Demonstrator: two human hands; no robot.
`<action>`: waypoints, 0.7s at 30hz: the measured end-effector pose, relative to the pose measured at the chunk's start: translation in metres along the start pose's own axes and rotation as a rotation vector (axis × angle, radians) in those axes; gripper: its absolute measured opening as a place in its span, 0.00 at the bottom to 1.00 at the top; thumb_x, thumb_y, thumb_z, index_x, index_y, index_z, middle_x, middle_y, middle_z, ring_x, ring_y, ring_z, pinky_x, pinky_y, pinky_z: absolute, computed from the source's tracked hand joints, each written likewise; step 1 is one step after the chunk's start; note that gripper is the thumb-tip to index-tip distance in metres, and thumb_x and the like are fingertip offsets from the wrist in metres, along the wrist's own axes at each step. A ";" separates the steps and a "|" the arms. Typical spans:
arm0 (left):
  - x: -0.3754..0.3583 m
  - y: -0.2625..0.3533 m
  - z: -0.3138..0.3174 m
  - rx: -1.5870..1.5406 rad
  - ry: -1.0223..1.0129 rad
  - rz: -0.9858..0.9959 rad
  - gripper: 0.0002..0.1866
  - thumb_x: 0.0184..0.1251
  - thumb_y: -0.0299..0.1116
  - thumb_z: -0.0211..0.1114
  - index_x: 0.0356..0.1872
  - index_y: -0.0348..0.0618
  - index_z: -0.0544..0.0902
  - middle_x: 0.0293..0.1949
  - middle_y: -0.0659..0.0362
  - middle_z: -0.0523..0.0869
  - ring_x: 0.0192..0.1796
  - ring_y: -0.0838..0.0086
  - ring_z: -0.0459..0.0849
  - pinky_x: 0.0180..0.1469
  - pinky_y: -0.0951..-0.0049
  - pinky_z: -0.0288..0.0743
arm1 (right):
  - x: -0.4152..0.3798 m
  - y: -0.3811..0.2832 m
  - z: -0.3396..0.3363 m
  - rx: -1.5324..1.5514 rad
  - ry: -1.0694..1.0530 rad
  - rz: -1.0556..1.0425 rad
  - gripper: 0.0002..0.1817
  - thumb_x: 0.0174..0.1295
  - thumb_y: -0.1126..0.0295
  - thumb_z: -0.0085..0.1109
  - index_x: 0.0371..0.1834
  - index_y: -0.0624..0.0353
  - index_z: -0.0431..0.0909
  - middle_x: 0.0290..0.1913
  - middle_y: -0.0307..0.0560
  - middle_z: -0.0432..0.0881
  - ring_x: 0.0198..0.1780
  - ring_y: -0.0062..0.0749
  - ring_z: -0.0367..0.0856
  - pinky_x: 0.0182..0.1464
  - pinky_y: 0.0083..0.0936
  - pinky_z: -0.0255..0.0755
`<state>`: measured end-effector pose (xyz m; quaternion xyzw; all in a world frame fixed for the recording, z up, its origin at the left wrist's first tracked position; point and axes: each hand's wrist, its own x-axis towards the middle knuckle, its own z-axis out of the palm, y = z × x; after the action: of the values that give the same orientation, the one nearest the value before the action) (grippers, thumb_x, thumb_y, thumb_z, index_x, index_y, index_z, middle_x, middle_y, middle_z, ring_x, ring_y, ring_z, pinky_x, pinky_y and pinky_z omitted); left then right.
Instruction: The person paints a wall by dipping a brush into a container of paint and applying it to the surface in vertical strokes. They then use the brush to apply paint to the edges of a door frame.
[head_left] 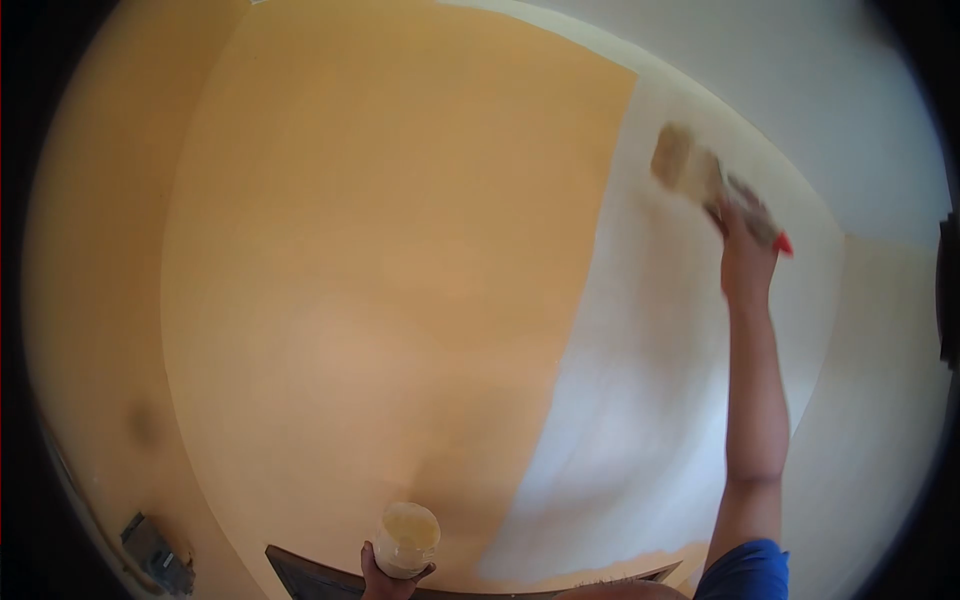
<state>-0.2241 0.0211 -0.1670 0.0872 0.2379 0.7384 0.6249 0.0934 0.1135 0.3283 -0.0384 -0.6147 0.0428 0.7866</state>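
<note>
My right hand (742,215) is raised at the upper right, its fingers closed round the handle of a wide paintbrush (688,168) with a red handle end. The bristles point up and left, over the pale part of the wall (640,330); motion blurs them, so contact cannot be told. Low in the view, my left hand (388,580) grips a round whitish container (408,540) from below, with pale yellowish contents showing at its top. Orange-yellow wall (400,250) lies left of the pale part, along a slanting border.
A dark-framed object (310,575) runs along the bottom edge behind my left hand. At the lower left, a grey box (155,552) is fixed to the side wall. White ceiling (850,120) spans the upper right, and a dark object (948,290) sits at the right edge.
</note>
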 end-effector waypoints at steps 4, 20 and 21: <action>0.025 0.018 -0.089 -0.048 -0.002 -0.095 0.41 0.57 0.73 0.38 0.62 0.54 0.66 0.53 0.55 0.76 0.53 0.54 0.74 0.46 0.46 0.74 | 0.050 -0.004 0.091 -0.545 -0.252 -0.605 0.12 0.58 0.71 0.62 0.45 0.60 0.81 0.44 0.44 0.83 0.43 0.24 0.80 0.48 0.19 0.71; 0.082 0.069 -0.309 -0.123 -0.006 -0.016 0.46 0.50 0.78 0.39 0.64 0.57 0.61 0.55 0.52 0.71 0.47 0.48 0.74 0.39 0.43 0.75 | -0.056 0.018 0.268 -0.792 -0.459 -0.681 0.12 0.57 0.74 0.60 0.45 0.57 0.80 0.45 0.40 0.83 0.40 0.30 0.82 0.45 0.22 0.74; 0.083 0.073 -0.319 -0.129 -0.002 -0.009 0.46 0.50 0.78 0.39 0.64 0.57 0.61 0.55 0.52 0.71 0.47 0.47 0.74 0.39 0.43 0.75 | -0.067 0.019 0.274 -0.809 -0.451 -0.645 0.12 0.57 0.74 0.60 0.45 0.57 0.80 0.45 0.40 0.83 0.41 0.31 0.82 0.45 0.22 0.74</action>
<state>-0.4409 0.0163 -0.4252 0.0464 0.1894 0.7494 0.6327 -0.1895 0.1271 0.3277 -0.1367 -0.7157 -0.4318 0.5316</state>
